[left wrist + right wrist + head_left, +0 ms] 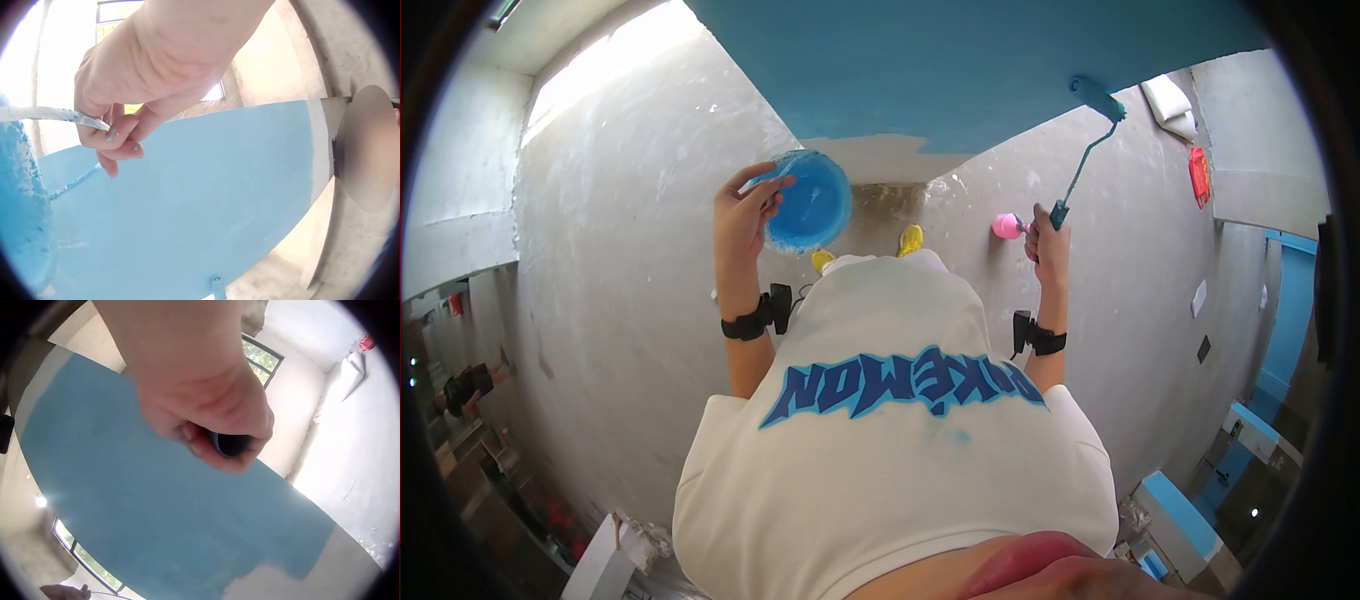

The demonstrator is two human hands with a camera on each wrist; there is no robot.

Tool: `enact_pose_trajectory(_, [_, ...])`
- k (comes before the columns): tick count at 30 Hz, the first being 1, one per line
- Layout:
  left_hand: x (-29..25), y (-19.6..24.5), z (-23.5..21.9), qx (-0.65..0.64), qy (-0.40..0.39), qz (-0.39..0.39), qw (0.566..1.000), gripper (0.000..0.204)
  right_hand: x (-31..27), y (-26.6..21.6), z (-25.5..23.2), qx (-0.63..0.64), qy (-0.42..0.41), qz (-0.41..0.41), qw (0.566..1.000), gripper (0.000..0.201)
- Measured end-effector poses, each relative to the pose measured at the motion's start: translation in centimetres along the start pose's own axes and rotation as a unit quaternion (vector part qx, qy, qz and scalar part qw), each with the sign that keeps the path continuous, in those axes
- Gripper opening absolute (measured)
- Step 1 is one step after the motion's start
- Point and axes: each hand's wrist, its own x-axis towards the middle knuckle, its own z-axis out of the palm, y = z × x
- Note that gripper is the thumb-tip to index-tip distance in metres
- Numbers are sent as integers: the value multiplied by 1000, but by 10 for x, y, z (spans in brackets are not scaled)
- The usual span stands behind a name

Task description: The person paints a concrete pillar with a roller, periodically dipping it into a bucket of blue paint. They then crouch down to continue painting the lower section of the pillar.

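Note:
My left hand (743, 212) grips the bail handle (56, 114) of a blue paint bucket (818, 205), with fingers curled around it. The bucket's side is splashed with paint in the left wrist view. In my right hand (1048, 245) is the handle (232, 445) of a paint roller (1097, 98), fingers wrapped round its end. The roller's bent wire frame reaches forward, and its blue-coated sleeve overlaps the right edge of the blue-painted wall (960, 75). A ragged pale unpainted strip (870, 160) runs along the bottom of the wall.
On the floor beyond my right hand is a pink object (1006, 226). Farther right lie a white folded sheet (1168, 105) and a red packet (1199, 177). Yellow shoes (911, 240) stand on the grey floor (620, 260) close to the wall. Boxes and clutter sit behind me.

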Motion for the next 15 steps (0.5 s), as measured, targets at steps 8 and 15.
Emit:
enact_pose_trajectory(8, [-2, 2, 1, -14, 19, -3, 1000, 26, 83, 106, -9, -85, -30, 75, 993, 33])
enact_pose_trajectory(15, [0, 0, 1, -13, 19, -6, 1000, 26, 87, 149, 1, -67, -67, 152, 984, 32])
